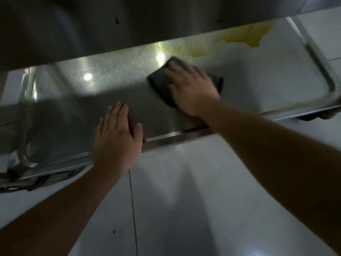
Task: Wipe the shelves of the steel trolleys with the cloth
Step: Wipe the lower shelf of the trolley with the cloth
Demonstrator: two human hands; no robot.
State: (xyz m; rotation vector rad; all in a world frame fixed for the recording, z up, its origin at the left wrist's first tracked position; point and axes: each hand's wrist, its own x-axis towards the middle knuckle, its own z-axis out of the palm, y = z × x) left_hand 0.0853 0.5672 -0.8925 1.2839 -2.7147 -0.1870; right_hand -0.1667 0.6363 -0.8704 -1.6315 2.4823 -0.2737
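Note:
The lower shelf (77,100) of a steel trolley runs across the view, under the dark upper shelf (129,23). A dark folded cloth (160,82) lies flat on the lower shelf, and my right hand (191,89) presses on it with straight fingers. My left hand (118,137) rests flat on the shelf's front edge, fingers straight, holding nothing. A yellow smear (245,36) spreads over the back right of the shelf, beyond the cloth.
The trolley's tube frame (317,58) bends round the right end, and another tube (25,108) stands at the left end. A castor (313,116) shows under the right front corner. White floor tiles (193,191) lie in front of the trolley.

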